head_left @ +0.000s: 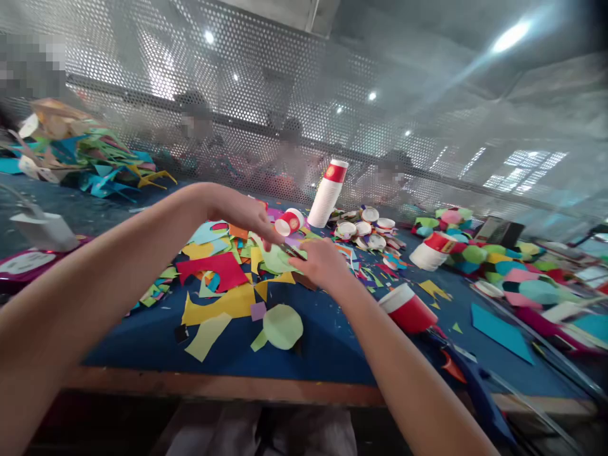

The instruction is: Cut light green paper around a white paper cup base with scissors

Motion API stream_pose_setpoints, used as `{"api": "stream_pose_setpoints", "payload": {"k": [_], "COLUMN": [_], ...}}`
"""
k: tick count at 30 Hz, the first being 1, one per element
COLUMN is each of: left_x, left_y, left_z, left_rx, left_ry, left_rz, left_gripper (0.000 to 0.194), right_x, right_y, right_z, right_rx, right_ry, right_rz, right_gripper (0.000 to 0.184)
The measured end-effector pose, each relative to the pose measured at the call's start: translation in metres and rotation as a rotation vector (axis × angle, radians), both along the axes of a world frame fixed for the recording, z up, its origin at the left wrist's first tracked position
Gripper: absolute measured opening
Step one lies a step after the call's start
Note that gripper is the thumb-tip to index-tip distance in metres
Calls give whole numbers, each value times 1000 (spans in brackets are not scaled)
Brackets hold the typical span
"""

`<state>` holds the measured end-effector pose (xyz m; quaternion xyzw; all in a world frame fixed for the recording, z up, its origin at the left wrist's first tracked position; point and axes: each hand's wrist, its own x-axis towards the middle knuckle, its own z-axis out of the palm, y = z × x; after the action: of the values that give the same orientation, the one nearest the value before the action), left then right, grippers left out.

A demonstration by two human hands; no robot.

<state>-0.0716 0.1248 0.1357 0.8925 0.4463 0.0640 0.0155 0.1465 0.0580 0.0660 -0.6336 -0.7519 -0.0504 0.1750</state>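
A tall stack of paper cups (327, 193) is standing just above the frame's centre, and behind it a perforated screen (256, 57) is stretching across. A heap of coloured cut paper (90, 149) is lying at the upper left, a blue sheet (501, 332) is resting at the lower right, and a bright lamp (510, 37) is glowing at the upper right.

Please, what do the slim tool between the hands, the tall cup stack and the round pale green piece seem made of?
Slim tool: probably metal, greyish with some shine, but blurred.
Tall cup stack: likely smooth paper, by the nested white rims and printed red side; plastic is possible.
Round pale green piece: matt paper or thin card, it seems, flat with no gloss.
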Motion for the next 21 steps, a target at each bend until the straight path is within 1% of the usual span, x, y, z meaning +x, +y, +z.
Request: {"api": "stream_pose_setpoints", "payload": {"k": [1, 2, 3, 5, 8, 10, 13, 18, 21], "left_x": [9, 17, 25, 36, 43, 43, 43, 38, 33], "left_y": [-1, -2, -3, -1, 3, 7, 15, 35, 49], "left_z": [-5, -10, -17, -33, -53, -61, -64, -56, -49], "left_rx": [-22, -11, 20, 38, -21, -83, -178, -225, -233], "left_ry": [40, 71, 92, 123, 156, 166, 143, 3, -141], "left_rz": [16, 57, 107, 147, 158, 149, 94, 18, -3], "left_gripper": [38, 37, 35, 27, 37, 39, 36, 33, 34], "right_x": [-7, -12, -14, -12, -7, -4, -2, 12, 22], "right_y": [7, 12, 15, 19, 23, 26, 28, 23, 21], "right_z": [-6, -11, -15, -22, -31, -35, -35, -20, -13], "right_rx": [-57, -100, -131, -171, -177, -156, -98, 28, -6], "right_ry": [-30, -52, -66, -71, -22, 41, 176, 529, 824], "right_rz": [-17, -36, -59, -102, -144, -152, -143, -122, -123], "right_gripper": [22, 24, 25, 27, 22, 16, 14, 16, 18]}}
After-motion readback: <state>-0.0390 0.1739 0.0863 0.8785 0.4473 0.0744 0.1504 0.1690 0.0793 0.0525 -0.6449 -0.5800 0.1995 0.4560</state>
